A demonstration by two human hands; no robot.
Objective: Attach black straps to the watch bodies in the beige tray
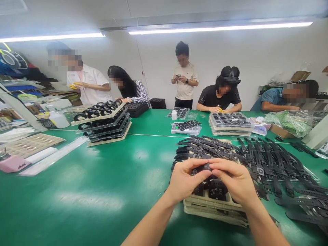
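Observation:
My left hand (pixel 183 179) and my right hand (pixel 234 181) meet above a stack of beige trays (pixel 215 215). Between their thumbs and fingertips they pinch a black watch strap (pixel 204 167), mostly covered by the fingers. Whether a watch case is attached to it I cannot tell. Beneath my hands, black smartwatches (pixel 217 193) sit in the top tray's compartments. Behind my fingers, several more watches with black straps (pixel 205 147) lie across the tray's far half.
Rows of black-strapped watches (pixel 274 160) cover the table's right side. Stacked trays of black bands (pixel 106 119) stand at the left, beyond a pink container (pixel 15 164). Another tray stack (pixel 229 123) is across the green table (pixel 102 184), where several people sit or stand.

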